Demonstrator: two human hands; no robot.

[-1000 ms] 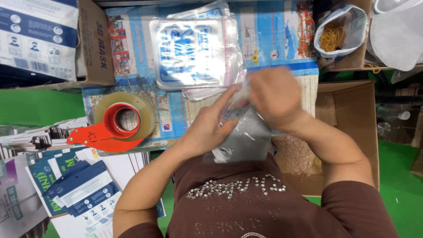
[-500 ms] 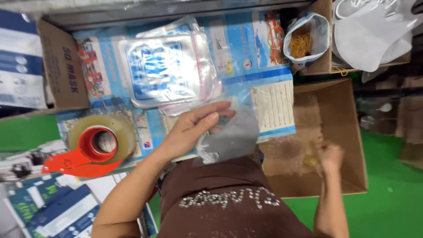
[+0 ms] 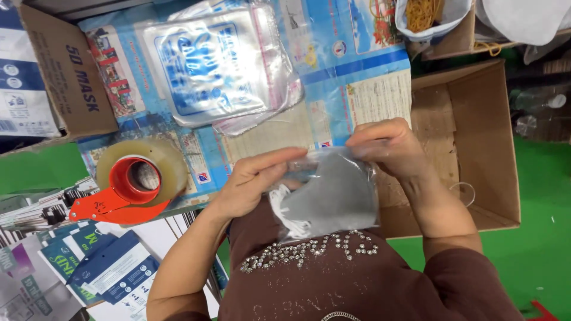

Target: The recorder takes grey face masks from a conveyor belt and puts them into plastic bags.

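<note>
A clear plastic bag (image 3: 351,205) with a grey face mask (image 3: 330,196) and its white ear loops inside hangs in front of my chest. My left hand (image 3: 256,181) pinches the bag's top edge at the left. My right hand (image 3: 389,145) pinches the same edge at the right. Both hands hold the bag just above the near edge of a work surface covered with blue printed sheets (image 3: 357,89).
A stack of clear printed bags (image 3: 220,65) lies further back. A tape roll on a red dispenser (image 3: 134,181) sits at the left, by a cardboard box (image 3: 71,77). An open brown carton (image 3: 476,142) stands at the right, a bag of rubber bands (image 3: 425,15) behind it. Blue-and-white packets (image 3: 101,270) lie lower left.
My right hand has come back up from the brown carton to the bag's top edge. The left hand has kept hold of the bag.
</note>
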